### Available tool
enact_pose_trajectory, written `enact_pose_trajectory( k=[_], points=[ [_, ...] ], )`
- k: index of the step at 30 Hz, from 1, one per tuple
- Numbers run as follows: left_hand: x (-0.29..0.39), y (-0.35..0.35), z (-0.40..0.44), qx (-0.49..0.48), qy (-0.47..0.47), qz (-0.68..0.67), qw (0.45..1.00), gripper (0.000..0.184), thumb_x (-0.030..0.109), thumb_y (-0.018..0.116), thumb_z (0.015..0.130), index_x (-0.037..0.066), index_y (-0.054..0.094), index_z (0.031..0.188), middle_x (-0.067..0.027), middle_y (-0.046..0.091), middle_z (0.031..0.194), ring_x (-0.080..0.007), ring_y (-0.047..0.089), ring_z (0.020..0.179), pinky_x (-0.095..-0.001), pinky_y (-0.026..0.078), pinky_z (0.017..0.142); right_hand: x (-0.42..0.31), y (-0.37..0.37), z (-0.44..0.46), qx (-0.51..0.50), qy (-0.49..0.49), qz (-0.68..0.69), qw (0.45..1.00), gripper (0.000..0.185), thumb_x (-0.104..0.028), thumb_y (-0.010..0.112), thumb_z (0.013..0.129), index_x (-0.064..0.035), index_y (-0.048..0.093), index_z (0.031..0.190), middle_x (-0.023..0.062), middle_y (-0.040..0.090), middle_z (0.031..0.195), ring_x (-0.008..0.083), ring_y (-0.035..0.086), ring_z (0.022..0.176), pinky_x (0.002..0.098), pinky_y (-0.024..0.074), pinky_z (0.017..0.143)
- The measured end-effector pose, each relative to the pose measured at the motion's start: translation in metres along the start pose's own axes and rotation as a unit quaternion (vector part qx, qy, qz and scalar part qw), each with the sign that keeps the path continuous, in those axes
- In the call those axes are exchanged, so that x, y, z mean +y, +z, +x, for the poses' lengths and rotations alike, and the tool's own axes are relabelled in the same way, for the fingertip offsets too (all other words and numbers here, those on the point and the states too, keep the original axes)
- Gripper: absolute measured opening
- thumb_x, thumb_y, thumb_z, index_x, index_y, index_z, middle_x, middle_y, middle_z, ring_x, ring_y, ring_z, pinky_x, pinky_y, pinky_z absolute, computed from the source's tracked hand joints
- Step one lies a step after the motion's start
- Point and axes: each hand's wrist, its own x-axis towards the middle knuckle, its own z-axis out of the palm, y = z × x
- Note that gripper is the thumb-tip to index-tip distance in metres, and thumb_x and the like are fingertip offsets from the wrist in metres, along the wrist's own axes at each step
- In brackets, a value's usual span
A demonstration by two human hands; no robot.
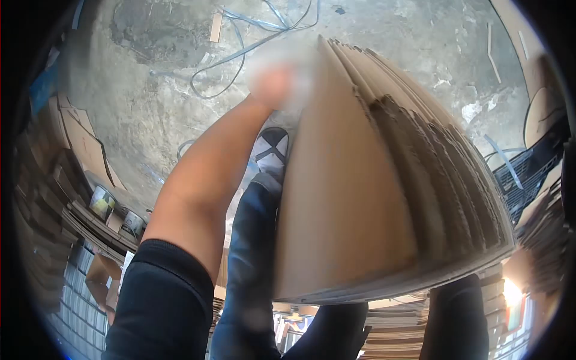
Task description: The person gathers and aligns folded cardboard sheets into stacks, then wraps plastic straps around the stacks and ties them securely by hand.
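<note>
A thick stack of flattened cardboard sheets fills the centre and right, tilted up in front of my body. My left arm reaches forward along its left side. My left hand is at the far left edge of the stack, but it is too blurred to tell how its fingers lie or whether they grip the cardboard. A dark sleeve shows below the stack at the right; my right hand is hidden from view.
Loose blue strapping lies on the concrete floor ahead. My shoe is beside the stack. Cardboard pieces and small tubs stand at left. A dark crate sits at right, near more piled cardboard.
</note>
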Motion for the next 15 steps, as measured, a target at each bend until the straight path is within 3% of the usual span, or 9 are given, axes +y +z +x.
enact_pose_trajectory(
  k=[1, 4, 9, 13, 15],
  points=[
    [-0.001, -0.003, -0.007, -0.003, 0.031, 0.017, 0.999, 0.031, 0.030, 0.041, 0.107, 0.011, 0.061, 0.121, -0.0199, 0.073, 0.110, -0.0403, 0.068, 0.108, -0.0506, 0.053, 0.091, 0.001, 0.004, 0.001, -0.002, 0.001, -0.010, 1.000, 0.025, -0.025, 0.058, 0.102, -0.0006, 0.063, 0.108, 0.0140, 0.062, 0.086, 0.0237, 0.061, 0.077, 0.0350, 0.0505, 0.073],
    [0.010, -0.009, -0.019, -0.017, -0.009, 0.045, 0.999, 0.032, 0.031, 0.042, 0.106, 0.012, 0.063, 0.120, -0.0206, 0.072, 0.113, -0.0395, 0.068, 0.108, -0.0505, 0.052, 0.093, 0.002, 0.005, -0.010, -0.003, -0.004, -0.014, 1.000, 0.023, -0.023, 0.059, 0.102, -0.0003, 0.064, 0.104, 0.0146, 0.061, 0.082, 0.0245, 0.061, 0.074, 0.0356, 0.0503, 0.071],
    [0.025, -0.060, -0.098, 0.007, 0.002, 0.046, 0.999, 0.033, 0.031, 0.048, 0.104, 0.005, 0.068, 0.106, -0.0264, 0.071, 0.097, -0.0461, 0.067, 0.097, -0.0550, 0.052, 0.089, 0.006, -0.022, -0.073, 0.009, -0.028, 0.022, 0.999, 0.021, -0.020, 0.061, 0.101, 0.0002, 0.065, 0.099, 0.0157, 0.061, 0.075, 0.0259, 0.061, 0.068, 0.0366, 0.0500, 0.067],
    [0.024, -0.108, -0.200, 0.053, 0.109, -0.024, 0.992, 0.022, 0.020, 0.055, 0.102, 0.002, 0.066, 0.099, -0.0262, 0.067, 0.083, -0.0495, 0.064, 0.083, -0.0550, 0.049, 0.074, 0.001, -0.065, -0.158, 0.041, -0.050, 0.132, 0.989, 0.020, -0.018, 0.063, 0.100, 0.0007, 0.067, 0.094, 0.0165, 0.061, 0.070, 0.0270, 0.060, 0.064, 0.0375, 0.0498, 0.064],
    [0.062, -0.154, -0.255, 0.031, 0.047, -0.082, 0.995, 0.021, 0.019, 0.059, 0.102, 0.000, 0.065, 0.096, -0.0233, 0.063, 0.074, -0.0411, 0.065, 0.069, -0.0472, 0.049, 0.067, -0.012, -0.104, -0.201, 0.049, -0.031, 0.226, 0.972, 0.019, -0.017, 0.063, 0.099, 0.0009, 0.067, 0.092, 0.0169, 0.061, 0.067, 0.0276, 0.060, 0.061, 0.0379, 0.0496, 0.063]
  ],
)
